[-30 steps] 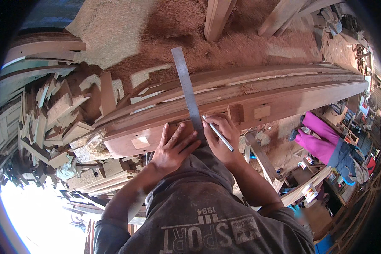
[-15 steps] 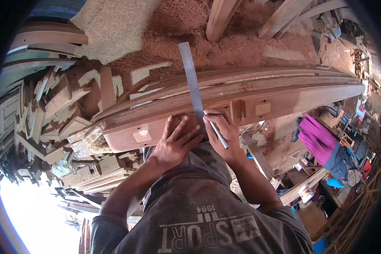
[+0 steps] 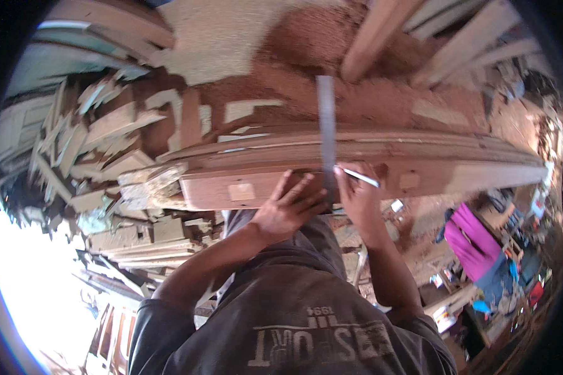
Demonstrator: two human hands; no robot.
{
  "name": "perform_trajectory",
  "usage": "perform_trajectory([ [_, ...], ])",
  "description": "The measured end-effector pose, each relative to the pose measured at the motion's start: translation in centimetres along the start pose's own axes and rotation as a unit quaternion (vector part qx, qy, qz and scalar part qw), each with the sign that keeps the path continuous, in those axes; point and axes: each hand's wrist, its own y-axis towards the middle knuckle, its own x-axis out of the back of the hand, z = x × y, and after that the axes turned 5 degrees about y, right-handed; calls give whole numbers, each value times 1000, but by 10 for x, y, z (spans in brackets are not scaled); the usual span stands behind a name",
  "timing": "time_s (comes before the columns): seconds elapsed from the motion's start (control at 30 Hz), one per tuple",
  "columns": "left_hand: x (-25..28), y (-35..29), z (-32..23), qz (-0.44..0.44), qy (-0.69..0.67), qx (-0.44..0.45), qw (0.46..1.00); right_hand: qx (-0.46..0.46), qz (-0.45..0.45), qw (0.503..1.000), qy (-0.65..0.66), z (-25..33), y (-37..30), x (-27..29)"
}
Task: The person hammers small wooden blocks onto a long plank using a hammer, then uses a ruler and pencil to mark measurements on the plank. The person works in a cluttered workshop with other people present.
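Observation:
A long reddish-brown timber (image 3: 453, 176) lies crosswise before me, with a pale square patch (image 3: 242, 192) in its face near the left end. Across it stands a metal try square, its blade (image 3: 327, 128) reaching past the far edge and its dark stock (image 3: 329, 197) at the near side. My left hand (image 3: 288, 206) rests with spread fingers on the timber, up against the stock; its thumb is hard to make out. Just right of the blade, my right hand (image 3: 360, 199) pinches a slim white pencil (image 3: 364, 179), the tip close to the blade's edge.
More long boards (image 3: 419, 142) lie behind the timber. Wood offcuts (image 3: 116, 125) heap up at left, above stacked strips (image 3: 150, 253). Upright posts (image 3: 378, 40) stand beyond, over sawdust (image 3: 294, 53). A magenta cloth (image 3: 472, 240) lies among clutter at right.
My view has shifted, so hands, square and timber appear farther right. The pencil in my right hand has tipped to a flatter slant. My left hand keeps its place by the stock.

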Motion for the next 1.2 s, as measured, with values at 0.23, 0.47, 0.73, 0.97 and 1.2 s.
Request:
perform_trajectory([
  [0.23,-10,-8,2,-61,-43,8,997,59,38,998,-5,7,-49,11],
  [0.47,3,-24,5,-186,-145,15,972,119,45,992,21,57,-23,29],
  [0.73,0,-82,-14,-570,-168,559,578,293,228,923,104,74,21,-40],
  [0.97,-46,-78,-57,-622,-499,558,228,392,387,829,96,64,23,-100],
  [1.2,-57,-52,-40,-647,-492,548,198,419,484,767,31,63,23,-108],
])
